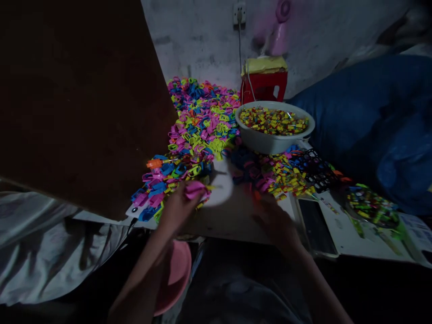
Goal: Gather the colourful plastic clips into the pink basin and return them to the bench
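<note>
**Legible markings: none**

No text, label, brand, number or sign can be read in the head view. The printed sheet (417, 230) at the right edge of the table carries fine print, too small and dim to make out. The small pieces in the white bowl (270, 141) show colour only. The phone (315, 226) lies with a dark screen.

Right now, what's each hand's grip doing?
Left hand: closed on a pink plastic piece.
Right hand: blurred and dark, grip cannot be told; it sits just short of the small coloured pieces.
</note>
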### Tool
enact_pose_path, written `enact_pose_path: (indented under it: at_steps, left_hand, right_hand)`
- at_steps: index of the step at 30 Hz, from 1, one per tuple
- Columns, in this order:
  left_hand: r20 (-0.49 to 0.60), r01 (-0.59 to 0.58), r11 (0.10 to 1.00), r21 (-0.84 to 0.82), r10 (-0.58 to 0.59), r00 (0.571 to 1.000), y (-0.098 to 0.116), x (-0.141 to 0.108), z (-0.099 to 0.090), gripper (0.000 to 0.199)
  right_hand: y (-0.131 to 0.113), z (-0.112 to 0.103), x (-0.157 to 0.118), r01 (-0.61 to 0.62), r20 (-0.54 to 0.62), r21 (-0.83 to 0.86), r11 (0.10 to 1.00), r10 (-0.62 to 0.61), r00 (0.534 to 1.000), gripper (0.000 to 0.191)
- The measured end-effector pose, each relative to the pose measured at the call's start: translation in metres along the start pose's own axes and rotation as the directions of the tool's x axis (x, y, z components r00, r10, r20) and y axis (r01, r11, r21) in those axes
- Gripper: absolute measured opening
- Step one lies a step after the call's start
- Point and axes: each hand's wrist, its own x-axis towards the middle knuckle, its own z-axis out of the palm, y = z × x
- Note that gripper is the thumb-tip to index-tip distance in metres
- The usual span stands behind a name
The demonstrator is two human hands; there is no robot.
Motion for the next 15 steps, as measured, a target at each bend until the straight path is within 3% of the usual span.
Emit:
enact_pose_path:
  at_steps: [2,4,6,8,10,12,13,15]
  left_hand:
    - [-0.274,0.011,0.987,0.160,0.034,0.961,-0.016,0.039,-0.031,0.046]
    - [-0.437,0.119,0.957,0.263,0.008,0.899,-0.034,0.074,-0.057,0.051]
    - [-0.458,0.250,0.907,0.338,-0.074,0.886,-0.049,0.101,-0.074,0.055]
    - [-0.424,0.319,0.859,0.401,-0.135,0.896,-0.057,0.116,-0.078,0.062]
    - [-0.404,0.251,0.854,0.455,-0.053,0.913,-0.054,0.116,-0.066,0.064]
    - [-0.366,0.032,0.880,0.474,0.163,0.916,-0.043,0.104,-0.038,0.056]
    - [-0.317,-0.109,0.886,0.450,0.273,0.908,-0.034,0.095,-0.019,0.049]
    - [-0.099,-0.339,0.887,0.315,0.386,0.917,-0.014,0.072,0.026,0.035]
  right_hand:
    - [0.024,0.003,0.013,-0.073,0.053,-0.127,0.989,0.080,0.995,0.040]
    - [0.038,0.005,0.023,-0.093,0.102,-0.176,0.980,0.112,0.988,0.038]
    - [0.040,0.009,0.030,-0.079,0.116,-0.161,0.984,0.098,0.988,0.036]
    - [0.033,0.015,0.033,-0.021,0.142,-0.144,0.989,0.042,0.989,0.039]
    - [0.025,0.021,0.033,0.052,0.183,-0.119,0.991,-0.029,0.983,0.045]
    - [0.023,0.023,0.031,0.068,0.211,-0.103,0.992,-0.045,0.976,0.046]
    - [0.024,0.022,0.030,0.036,0.208,-0.107,0.994,-0.013,0.978,0.044]
    - [0.033,0.016,0.026,-0.080,0.175,-0.138,0.987,0.103,0.979,0.042]
